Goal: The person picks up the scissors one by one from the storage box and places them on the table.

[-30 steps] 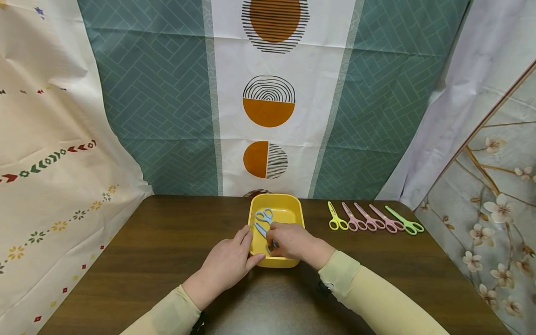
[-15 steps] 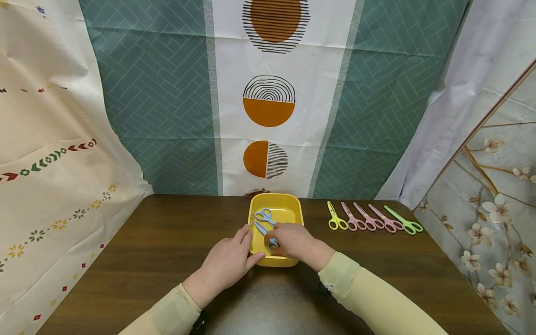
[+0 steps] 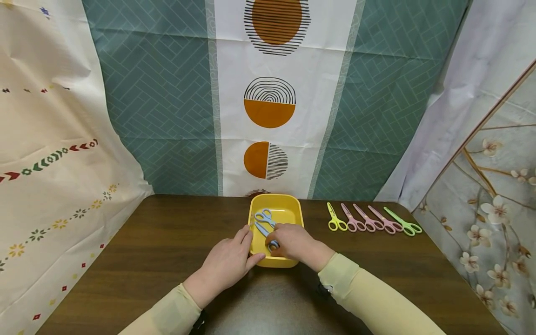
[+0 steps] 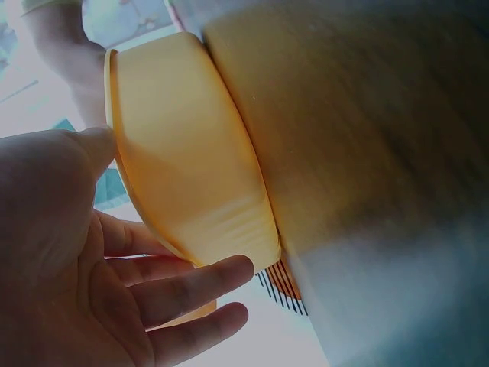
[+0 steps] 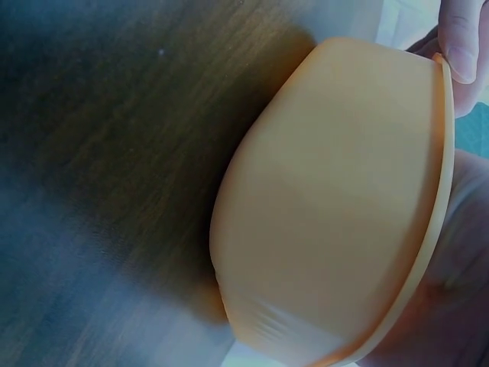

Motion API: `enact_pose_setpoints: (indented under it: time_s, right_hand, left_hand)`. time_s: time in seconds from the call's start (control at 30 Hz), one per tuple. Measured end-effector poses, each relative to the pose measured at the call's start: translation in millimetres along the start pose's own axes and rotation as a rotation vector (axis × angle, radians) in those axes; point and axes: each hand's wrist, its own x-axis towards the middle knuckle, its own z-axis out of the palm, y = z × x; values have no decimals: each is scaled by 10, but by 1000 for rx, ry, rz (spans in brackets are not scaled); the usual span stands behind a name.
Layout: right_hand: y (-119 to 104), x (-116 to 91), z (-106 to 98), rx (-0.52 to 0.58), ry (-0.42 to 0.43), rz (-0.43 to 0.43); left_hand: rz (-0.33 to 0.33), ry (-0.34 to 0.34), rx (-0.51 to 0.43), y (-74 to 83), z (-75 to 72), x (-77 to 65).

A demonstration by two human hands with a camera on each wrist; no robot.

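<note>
A yellow plastic tray (image 3: 278, 262) stands on the table before me with two pairs of blue scissors inside. My right hand (image 3: 295, 242) reaches in over the right side and grips the nearer scissors (image 3: 262, 229) by the handles. Their blades point to the far left, and the hand covers part of the loops. The farther scissors (image 3: 264, 215) lie behind, with their blades partly hidden by the right hand. My left hand (image 3: 226, 264) steadies the tray's near left corner. Its thumb touches the rim, and its fairly straight fingers (image 4: 195, 290) rest along the outer left side.
To the right, a row of scissors lies at the back of the dark wooden table (image 3: 188, 223): yellow scissors (image 3: 336, 218), three pink pairs (image 3: 368, 218) and green scissors (image 3: 404, 222). A patterned curtain (image 3: 176, 116) hangs behind the table's far edge.
The nearer blue scissors' handle loops have shifted slightly under the right hand's fingers and show a little more than a second ago. The left hand and tray stay in place.
</note>
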Motion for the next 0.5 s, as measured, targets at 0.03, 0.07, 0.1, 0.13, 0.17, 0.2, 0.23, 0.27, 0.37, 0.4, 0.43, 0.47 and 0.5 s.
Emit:
enact_pose_setpoints:
  time_s: [0.03, 0.07, 0.1, 0.13, 0.17, 0.2, 0.23, 0.27, 0.37, 0.4, 0.43, 0.47, 0.5]
  right_hand:
    - [0, -1, 2, 1, 0, 1]
    - [0, -2, 3, 3, 1, 1]
    - [0, -3, 3, 3, 2, 1]
    - [0, -4, 4, 3, 2, 1]
    - [0, -5, 6, 4, 2, 1]
    - [0, -6, 6, 5, 2, 1]
    - [0, -7, 5, 5, 3, 0]
    - [0, -8, 5, 5, 5, 0]
    - [2, -9, 7, 7, 14, 2]
    - [4, -9, 9, 7, 19, 4]
    - [5, -9, 11, 6, 24, 5]
    - [7, -8, 13, 5, 29, 6]
    - [8, -8, 15, 3, 33, 7]
  left_hand:
    - [1, 1, 0, 0, 0, 0]
    - [2, 3, 1, 0, 0, -1]
    - [2, 3, 2, 1, 0, -2]
    - [3, 4, 4, 2, 1, -3]
    - [3, 4, 4, 2, 3, -4]
    - [2, 5, 4, 3, 4, -4]
    - [1, 5, 3, 4, 5, -5]
    - [1, 6, 2, 5, 6, -5]
    - [-1, 10, -2, 6, 9, -4]
    - [-2, 11, -2, 6, 8, -4]
    - [-2, 11, -2, 7, 8, -4]
    - [-1, 12, -1, 7, 8, -3]
    - [-1, 13, 1, 7, 8, -3]
